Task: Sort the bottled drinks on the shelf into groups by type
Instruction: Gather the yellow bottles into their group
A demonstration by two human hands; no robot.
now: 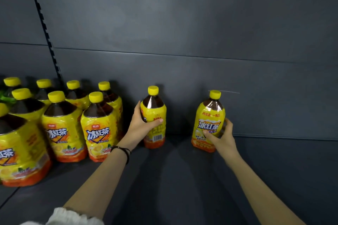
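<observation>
Two iced-tea bottles with yellow labels and yellow caps stand apart on the dark shelf (173, 179). My left hand (141, 126) grips the middle bottle (154, 115) around its label, barcode side facing me. My right hand (222, 138) grips the right bottle (208, 124) low on its label from the right side. Both bottles stand upright with their bases on the shelf. A group of several identical iced-tea bottles (100, 124) stands packed together at the left.
At the far left, a green-labelled bottle (6, 97) peeks out behind the yellow ones. The dark back panel (182, 33) rises right behind the bottles. A slotted upright rail (43, 23) runs down the back at left.
</observation>
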